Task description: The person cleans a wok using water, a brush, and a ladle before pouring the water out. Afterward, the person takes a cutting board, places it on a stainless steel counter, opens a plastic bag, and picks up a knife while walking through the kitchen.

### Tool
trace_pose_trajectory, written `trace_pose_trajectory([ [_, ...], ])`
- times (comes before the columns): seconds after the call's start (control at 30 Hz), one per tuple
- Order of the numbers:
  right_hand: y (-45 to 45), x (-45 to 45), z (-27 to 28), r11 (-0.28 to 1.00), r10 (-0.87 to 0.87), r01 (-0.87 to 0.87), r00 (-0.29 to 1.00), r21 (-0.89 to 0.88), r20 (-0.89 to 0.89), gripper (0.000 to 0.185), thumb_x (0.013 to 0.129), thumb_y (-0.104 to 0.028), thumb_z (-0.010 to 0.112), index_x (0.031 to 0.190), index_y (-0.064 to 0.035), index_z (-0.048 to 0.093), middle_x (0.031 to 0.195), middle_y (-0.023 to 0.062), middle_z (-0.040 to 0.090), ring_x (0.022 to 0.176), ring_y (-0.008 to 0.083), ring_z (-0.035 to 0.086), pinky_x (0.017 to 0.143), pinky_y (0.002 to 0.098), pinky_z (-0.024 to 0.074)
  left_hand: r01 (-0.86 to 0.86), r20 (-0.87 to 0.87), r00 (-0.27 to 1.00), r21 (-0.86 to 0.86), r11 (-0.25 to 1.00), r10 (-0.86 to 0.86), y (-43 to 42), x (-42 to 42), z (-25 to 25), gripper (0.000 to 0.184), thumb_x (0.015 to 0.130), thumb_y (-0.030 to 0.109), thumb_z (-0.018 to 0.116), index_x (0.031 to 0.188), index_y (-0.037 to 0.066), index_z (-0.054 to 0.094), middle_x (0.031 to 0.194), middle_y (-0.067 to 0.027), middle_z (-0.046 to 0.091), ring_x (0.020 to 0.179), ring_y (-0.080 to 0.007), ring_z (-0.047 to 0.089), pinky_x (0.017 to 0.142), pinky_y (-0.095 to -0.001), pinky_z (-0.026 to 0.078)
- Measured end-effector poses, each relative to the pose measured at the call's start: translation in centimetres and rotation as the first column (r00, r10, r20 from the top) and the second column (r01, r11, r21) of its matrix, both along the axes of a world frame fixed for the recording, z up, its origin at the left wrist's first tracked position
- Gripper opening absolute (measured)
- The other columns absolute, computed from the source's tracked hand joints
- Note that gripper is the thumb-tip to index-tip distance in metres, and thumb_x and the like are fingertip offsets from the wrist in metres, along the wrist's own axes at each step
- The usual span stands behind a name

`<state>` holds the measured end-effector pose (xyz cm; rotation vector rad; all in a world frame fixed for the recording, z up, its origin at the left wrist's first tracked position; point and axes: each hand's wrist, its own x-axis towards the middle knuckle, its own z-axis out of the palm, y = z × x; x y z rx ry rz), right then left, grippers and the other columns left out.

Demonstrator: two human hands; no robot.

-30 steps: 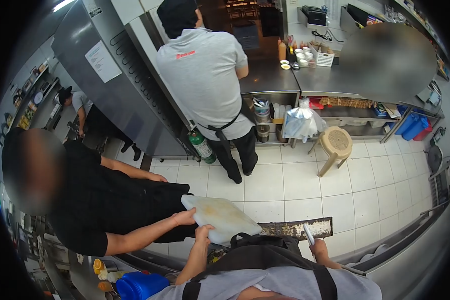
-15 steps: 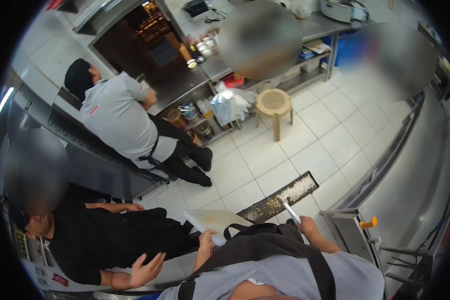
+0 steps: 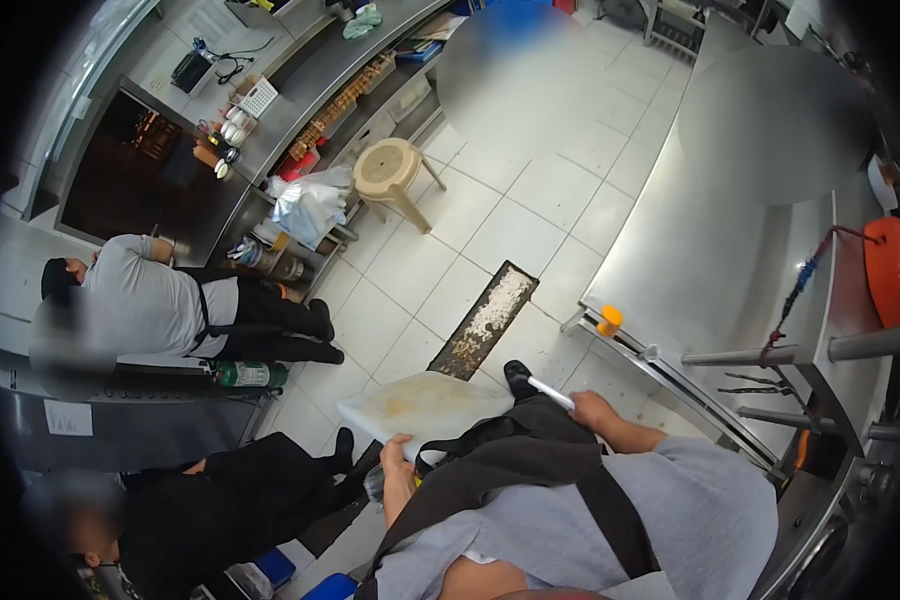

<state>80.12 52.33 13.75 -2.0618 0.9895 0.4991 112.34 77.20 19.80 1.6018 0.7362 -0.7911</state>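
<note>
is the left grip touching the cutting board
Touching: the head view shows the left grip closed over the near edge of the cutting board, with no gap between.

The white slab-shaped cutting board (image 3: 425,405) looks like matt, tan-stained plastic. Beyond it, the long dark-edged floor strip (image 3: 485,320) looks rough and flaky among smooth, glossy white square tiles (image 3: 515,235). Right of the board, the broad silvery metal counter (image 3: 700,260) gleams; below the board, the dark cloth apron (image 3: 525,450) looks matt.

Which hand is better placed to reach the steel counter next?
Probably the right hand: it is nearer the steel counter, though it holds a slim white object. The left hand grips the white board, farther away.
</note>
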Motion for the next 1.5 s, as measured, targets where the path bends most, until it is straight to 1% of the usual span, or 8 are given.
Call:
trace_pose_trajectory([
  [0.13, 3.1, -8.8, -1.6, 0.982, -0.177, 0.182, 0.979, -0.045, 0.105, 0.024, 0.071, -0.020, 0.058, 0.085, -0.0006, 0.060, 0.085, 0.0218, 0.060, 0.086, 0.0369, 0.057, 0.077, 0.0438, 0.0446, -0.004, -0.016, 1.000, -0.083, 0.997, 0.003, -0.8, -2.6, -2.1, 0.032, 0.060, -0.004, 0.058, 0.091, -0.007, 0.053, 0.083, -0.0171, 0.058, 0.071, -0.0340, 0.059, 0.065, -0.0440, 0.049],
  [0.4, 6.7, -24.7, -1.7, 0.991, -0.123, 0.118, 0.988, -0.059, -0.097, 0.021, 0.068, -0.017, 0.057, 0.081, -0.0010, 0.060, 0.078, 0.0213, 0.061, 0.075, 0.0370, 0.059, 0.072, 0.0440, 0.0467, 0.024, 0.106, 0.994, -0.182, 0.983, -0.005, -2.0, -12.6, -6.9, 0.038, 0.056, -0.006, 0.056, 0.094, -0.009, 0.055, 0.085, -0.0194, 0.060, 0.070, -0.0347, 0.060, 0.061, -0.0436, 0.050],
  [0.47, 5.8, -25.5, 0.8, 0.987, -0.065, 0.052, 0.995, -0.149, -0.079, 0.021, 0.069, -0.018, 0.058, 0.081, -0.0007, 0.060, 0.078, 0.0213, 0.061, 0.076, 0.0372, 0.059, 0.072, 0.0445, 0.0464, 0.076, 0.142, 0.988, -0.136, 0.988, -0.057, -1.8, -16.0, -3.6, 0.038, 0.056, -0.003, 0.058, 0.093, -0.010, 0.055, 0.086, -0.0191, 0.060, 0.071, -0.0340, 0.061, 0.060, -0.0426, 0.049],
  [0.6, 3.8, -27.5, -0.7, 0.970, -0.110, 0.118, 0.993, -0.213, 0.046, 0.023, 0.071, -0.020, 0.060, 0.085, -0.0017, 0.060, 0.079, 0.0213, 0.061, 0.077, 0.0379, 0.059, 0.072, 0.0451, 0.0468, 0.119, 0.119, 0.984, 0.124, 0.985, -0.133, 1.1, -20.2, -8.6, 0.043, 0.054, 0.003, 0.064, 0.094, -0.010, 0.056, 0.089, -0.0199, 0.061, 0.073, -0.0341, 0.061, 0.059, -0.0424, 0.049],
  [0.7, 3.1, -25.5, 4.5, 0.989, -0.044, 0.051, 0.997, -0.136, 0.057, 0.028, 0.072, -0.024, 0.061, 0.090, -0.0025, 0.060, 0.085, 0.0222, 0.061, 0.084, 0.0385, 0.058, 0.074, 0.0459, 0.0459, 0.019, 0.084, 0.996, 0.089, 0.996, -0.026, 2.2, -24.5, -9.9, 0.045, 0.052, 0.004, 0.066, 0.094, -0.009, 0.057, 0.089, -0.0207, 0.061, 0.073, -0.0328, 0.062, 0.058, -0.0411, 0.048],
  [1.07, 1.3, -34.0, 9.1, 0.991, 0.097, -0.130, 0.882, 0.041, 0.462, 0.028, 0.077, -0.023, 0.063, 0.094, -0.0011, 0.060, 0.073, 0.0180, 0.062, 0.070, 0.0298, 0.063, 0.063, 0.0373, 0.0476, 0.007, 0.246, 0.968, 0.127, 0.992, -0.038, -0.2, -43.4, -1.0, 0.037, 0.052, 0.000, 0.062, 0.088, -0.010, 0.060, 0.079, -0.0189, 0.062, 0.066, -0.0327, 0.061, 0.056, -0.0412, 0.048],
  [1.13, 1.3, -37.0, 9.7, 0.982, 0.136, -0.179, 0.896, 0.064, 0.423, 0.027, 0.077, -0.026, 0.060, 0.092, -0.0039, 0.058, 0.078, 0.0221, 0.060, 0.076, 0.0414, 0.056, 0.067, 0.0452, 0.0448, 0.109, 0.258, 0.954, 0.170, 0.979, -0.151, 0.1, -46.2, 0.0, 0.037, 0.052, 0.000, 0.061, 0.087, -0.011, 0.059, 0.079, -0.0191, 0.062, 0.066, -0.0331, 0.061, 0.056, -0.0411, 0.049],
  [1.5, 3.0, -53.4, 12.2, 0.998, 0.028, 0.010, 0.830, -0.064, 0.557, 0.019, 0.077, -0.022, 0.057, 0.086, -0.0052, 0.055, 0.077, 0.0206, 0.058, 0.076, 0.0392, 0.055, 0.067, 0.0461, 0.0439, 0.310, 0.238, 0.938, -0.244, 0.919, -0.253, -0.2, -59.8, 7.1, 0.039, 0.060, -0.003, 0.055, 0.098, -0.009, 0.054, 0.089, -0.0181, 0.059, 0.080, -0.0328, 0.059, 0.075, -0.0416, 0.049],
])
